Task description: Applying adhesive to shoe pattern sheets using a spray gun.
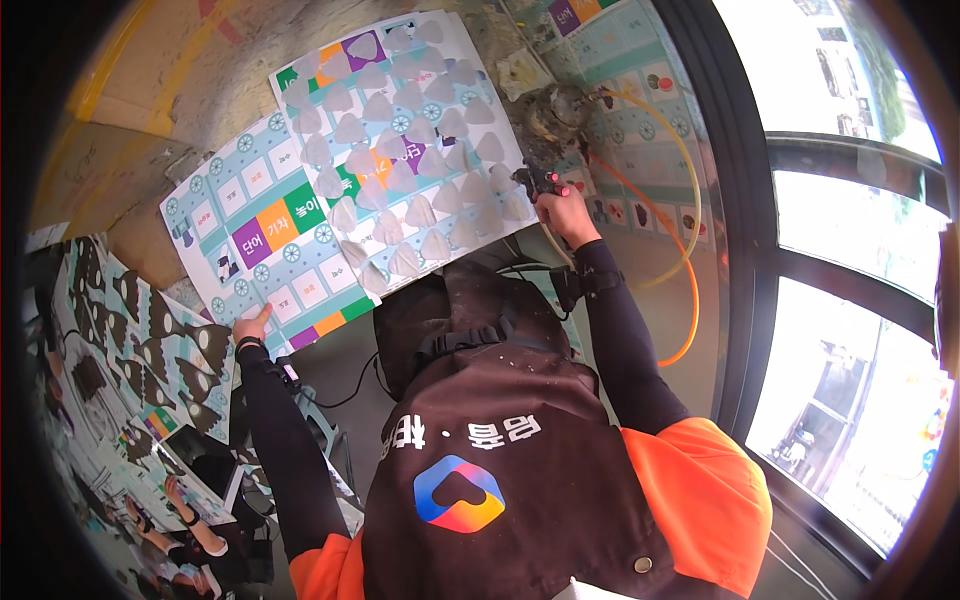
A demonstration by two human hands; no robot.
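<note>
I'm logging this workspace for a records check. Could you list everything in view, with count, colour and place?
Left printed sheet: one, pale blue and white, upper left
Right printed sheet: one, similar colours, overlapping the left
Grey pieces: many, grey, on right printed sheet
Black tool: one, black and red, right of sheets
Yellow hose: one, yellow, upper right
Orange hose: one, orange, right
Black shapes: many, black, far left
Window: one, dark-framed, far right
Other people's arms: several, bare, lower left
Apron: one, dark brown, lower centre
Sleeves: two, orange and black
Left hand: one, bare, gripping left printed sheet
Right hand: one, bare, around black tool
</note>
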